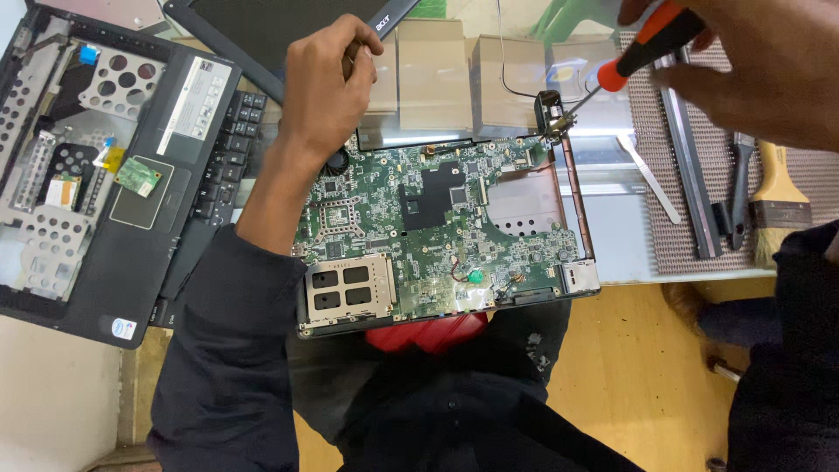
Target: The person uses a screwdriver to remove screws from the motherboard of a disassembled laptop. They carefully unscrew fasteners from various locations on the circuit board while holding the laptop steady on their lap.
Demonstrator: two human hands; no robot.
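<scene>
R hand (752, 61) w/ screwdriver (642, 48) at motherboard (437, 227) corner.

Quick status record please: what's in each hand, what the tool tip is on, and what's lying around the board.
left hand: gripping the far edge of the green laptop motherboard
right hand: holds orange-handled screwdriver
tool tip: at black hinge bracket, board's far right corner
left of board: black laptop palmrest cover, underside up
right of board: wooden-handled brush on ribbed mat
</scene>
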